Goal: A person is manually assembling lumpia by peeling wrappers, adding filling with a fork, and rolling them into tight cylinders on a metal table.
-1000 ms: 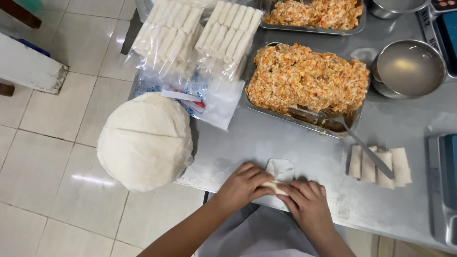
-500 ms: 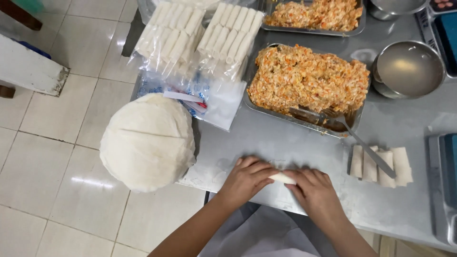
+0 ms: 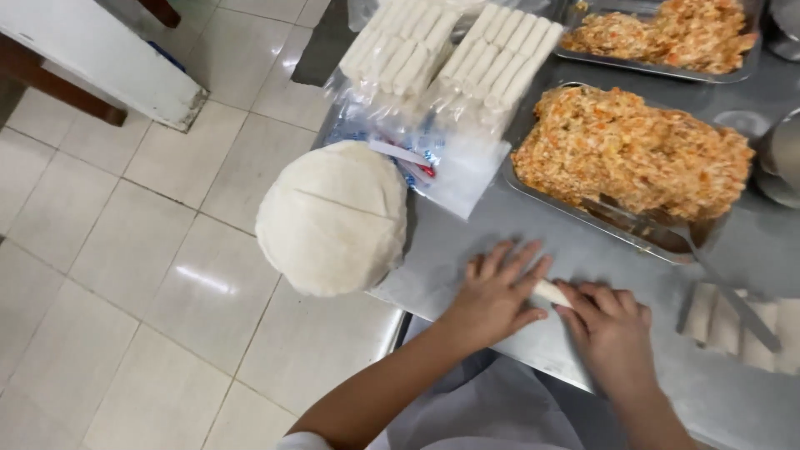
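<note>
A pale rolled wrapper (image 3: 551,292) lies on the steel table (image 3: 467,242), mostly covered by both hands. My left hand (image 3: 496,292) presses flat on its left part, fingers spread forward. My right hand (image 3: 610,329) rests over its right end, fingers curled down on it. A round stack of white wrappers (image 3: 333,217) overhangs the table's left edge, just left of my left hand.
A metal tray of orange shredded filling (image 3: 633,150) with a metal utensil (image 3: 717,279) sits beyond my hands; a second tray (image 3: 667,33) is behind it. Finished rolls lie on plastic (image 3: 450,54) at the back and at the right (image 3: 733,329). Tiled floor lies left.
Both hands have moved forward over the wrapper, rolling it from a flat folded piece into a narrow roll. The view has shifted right and closer.
</note>
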